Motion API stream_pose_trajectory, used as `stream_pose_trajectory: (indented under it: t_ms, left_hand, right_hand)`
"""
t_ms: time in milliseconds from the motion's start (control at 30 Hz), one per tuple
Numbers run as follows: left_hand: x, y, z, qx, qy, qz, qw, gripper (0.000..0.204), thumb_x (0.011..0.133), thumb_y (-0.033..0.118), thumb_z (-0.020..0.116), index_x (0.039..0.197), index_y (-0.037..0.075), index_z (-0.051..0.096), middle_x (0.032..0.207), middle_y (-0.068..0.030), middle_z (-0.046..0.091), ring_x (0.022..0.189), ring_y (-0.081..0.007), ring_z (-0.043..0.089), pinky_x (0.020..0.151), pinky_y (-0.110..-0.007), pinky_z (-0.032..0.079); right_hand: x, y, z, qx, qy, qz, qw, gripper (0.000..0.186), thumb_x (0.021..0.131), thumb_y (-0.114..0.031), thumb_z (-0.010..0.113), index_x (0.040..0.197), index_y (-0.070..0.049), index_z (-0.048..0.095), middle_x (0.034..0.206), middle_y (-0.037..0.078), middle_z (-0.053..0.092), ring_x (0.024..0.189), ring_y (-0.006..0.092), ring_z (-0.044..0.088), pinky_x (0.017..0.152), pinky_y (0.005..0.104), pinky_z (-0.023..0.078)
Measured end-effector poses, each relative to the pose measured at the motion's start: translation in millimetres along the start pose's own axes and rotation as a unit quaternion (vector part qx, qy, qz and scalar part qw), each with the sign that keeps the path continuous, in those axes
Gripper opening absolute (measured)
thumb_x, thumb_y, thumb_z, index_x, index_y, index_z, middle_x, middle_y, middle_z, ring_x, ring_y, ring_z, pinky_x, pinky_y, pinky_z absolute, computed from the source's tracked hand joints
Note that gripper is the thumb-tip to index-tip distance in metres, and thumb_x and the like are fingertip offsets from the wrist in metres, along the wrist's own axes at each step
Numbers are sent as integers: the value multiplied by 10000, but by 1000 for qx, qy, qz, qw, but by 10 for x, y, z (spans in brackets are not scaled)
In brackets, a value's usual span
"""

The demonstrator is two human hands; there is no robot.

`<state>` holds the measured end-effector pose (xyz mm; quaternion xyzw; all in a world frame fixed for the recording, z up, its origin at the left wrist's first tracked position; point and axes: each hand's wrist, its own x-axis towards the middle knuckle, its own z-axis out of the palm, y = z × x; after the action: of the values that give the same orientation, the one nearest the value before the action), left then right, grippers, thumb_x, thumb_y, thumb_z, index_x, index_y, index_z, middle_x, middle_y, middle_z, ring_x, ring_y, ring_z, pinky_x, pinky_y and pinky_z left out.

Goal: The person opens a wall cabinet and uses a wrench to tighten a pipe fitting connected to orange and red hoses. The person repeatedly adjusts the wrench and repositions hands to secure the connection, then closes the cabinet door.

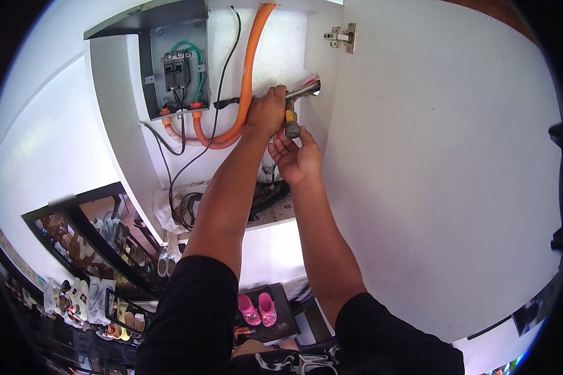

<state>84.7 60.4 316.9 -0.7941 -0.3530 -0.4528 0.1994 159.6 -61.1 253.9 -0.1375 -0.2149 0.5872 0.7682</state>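
My left hand (267, 111) is raised inside an open white cabinet and grips a shiny metal tube (306, 90) that runs right toward the cabinet's side wall. Just below it, my right hand (297, 156) holds the yellow-and-grey handle of a screwdriver (291, 122), which points up at the tube. A thick orange corrugated conduit (250, 69) hangs right behind my left hand. Where the screwdriver's tip meets the tube is hidden by my fingers.
A grey electrical box (178, 69) with a breaker and green wires sits upper left in the cabinet. Black cables (181, 162) trail to the cluttered cabinet shelf (275, 212). The open white door (444, 169) with a hinge (341, 37) fills the right. Shoe racks (100, 250) and pink sandals (258, 309) lie below.
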Motion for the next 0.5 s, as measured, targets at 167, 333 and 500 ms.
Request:
stream_pose_trajectory:
  t_ms: [167, 333, 500]
  left_hand:
    - [-14, -15, 36, 6, 8, 3, 1000, 249, 935, 148, 631, 1122, 56, 493, 1043, -199, 659, 889, -402, 730, 768, -521, 597]
    - [-9, -14, 42, 1, 21, 4, 1000, 259, 931, 152, 643, 1117, 54, 491, 1028, -197, 662, 890, -403, 729, 767, -514, 599]
    - [1, -19, 39, 4, 13, 6, 1000, 259, 936, 162, 645, 1114, 55, 490, 1016, -196, 662, 889, -397, 729, 768, -511, 598]
  right_hand:
    - [20, -27, -23, -13, -30, 48, 998, 506, 980, -380, 707, 1353, -207, 411, 1143, 85, 511, 919, 224, 556, 899, 483, 469]
    - [24, -37, 29, -40, -11, -12, 999, 618, 1004, -396, 677, 1498, -181, 373, 1103, 79, 563, 936, 216, 550, 865, 486, 484]
    - [-16, -46, 74, 3, -5, 36, 999, 405, 1028, -371, 636, 1314, -130, 480, 1020, 100, 579, 853, 230, 587, 875, 506, 512]
